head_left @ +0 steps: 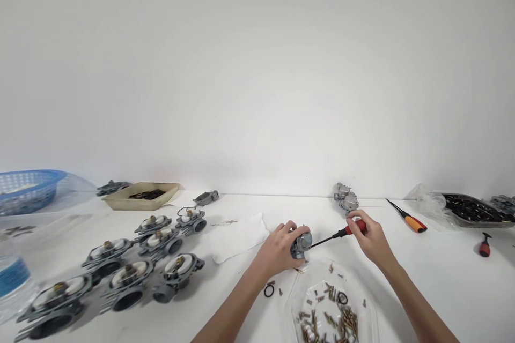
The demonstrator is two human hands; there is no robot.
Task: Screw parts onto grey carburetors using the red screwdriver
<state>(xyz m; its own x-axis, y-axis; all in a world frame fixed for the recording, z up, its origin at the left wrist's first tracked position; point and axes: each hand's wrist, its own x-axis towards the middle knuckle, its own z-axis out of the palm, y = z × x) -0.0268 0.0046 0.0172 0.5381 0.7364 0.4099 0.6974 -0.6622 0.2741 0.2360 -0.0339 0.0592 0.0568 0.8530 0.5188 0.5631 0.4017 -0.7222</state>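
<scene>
My left hand [279, 247] is wrapped round a grey metal carburetor [301, 245], holding it just above the table. In my right hand [372, 238] is a screwdriver [341, 232] with a red and black handle, gripped at the handle's end. Its shaft points left and its tip meets the side of the carburetor; the exact contact spot is too small to make out. Below both hands lies a clear plastic tray [374, 311] with many brass-coloured screws [348, 321] and a black rubber ring [342, 298]. Another black ring [269, 290] rests on the table left of the tray.
Several open carburetors [131, 278] stand at the left, near a beige tray [140, 203] and a blue basket [32, 187]. Finished-looking carburetors [346, 201] sit by the wall. Pliers [408, 218], a stubby screwdriver [485, 246] and a tray of black parts [475, 209] lie right. A white cloth [239, 238] lies centrally.
</scene>
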